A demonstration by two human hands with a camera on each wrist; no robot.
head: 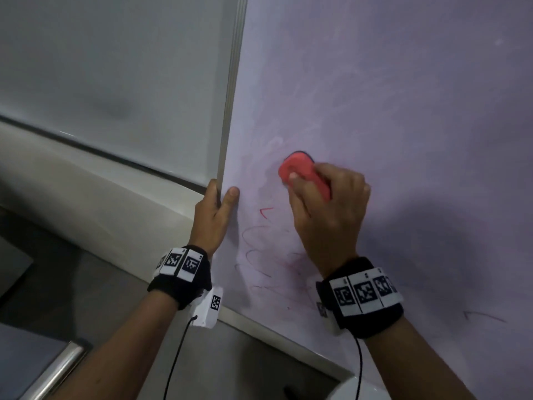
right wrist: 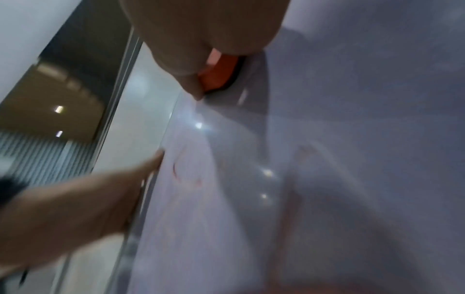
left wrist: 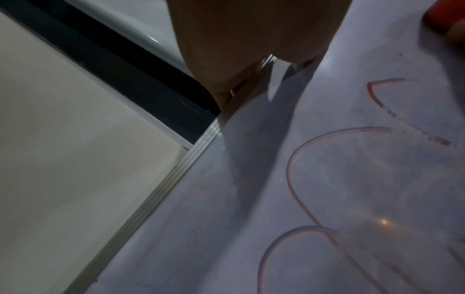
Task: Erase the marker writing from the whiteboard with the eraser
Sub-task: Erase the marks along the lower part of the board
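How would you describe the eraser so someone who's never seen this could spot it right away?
Find the pale whiteboard with its metal frame edge gripped by the left hand. Right of that edge, the right hand presses the eraser against the board. It is the only solid red block; the red marker writing below is thin lines.

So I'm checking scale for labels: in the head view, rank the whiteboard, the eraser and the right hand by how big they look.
1. whiteboard, by far the largest
2. right hand
3. eraser, partly hidden by fingers, so its full size is unsure
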